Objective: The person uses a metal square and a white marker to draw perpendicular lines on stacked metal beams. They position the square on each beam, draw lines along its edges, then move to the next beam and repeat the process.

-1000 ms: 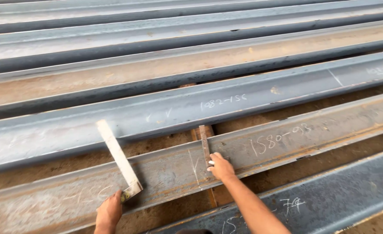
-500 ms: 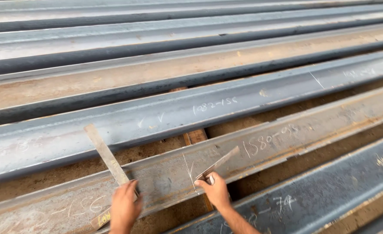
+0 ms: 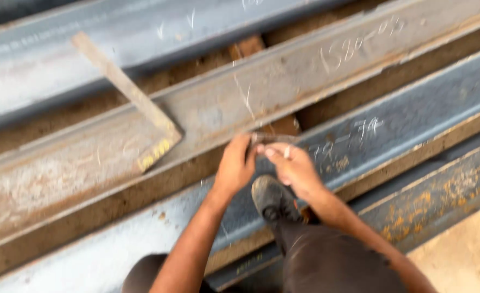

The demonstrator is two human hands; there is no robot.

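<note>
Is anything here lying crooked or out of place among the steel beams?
Yes. The metal square lies slanted across the rusty beam, its long arm sticking out over the gap, untouched. Both hands, left hand and right hand, meet on a small blurred thing instead.

Long steel beams [image 3: 457, 103] lie side by side in parallel rows — grey-blue, rust-flecked, some chalk-marked. A metal square [image 3: 137, 106] rests tilted across one rusty beam [image 3: 77, 163], its thicker end on the flange. A dark shoe [image 3: 272, 198] stands on the nearer beam — sandy ground [image 3: 468, 249] at lower right.
</note>
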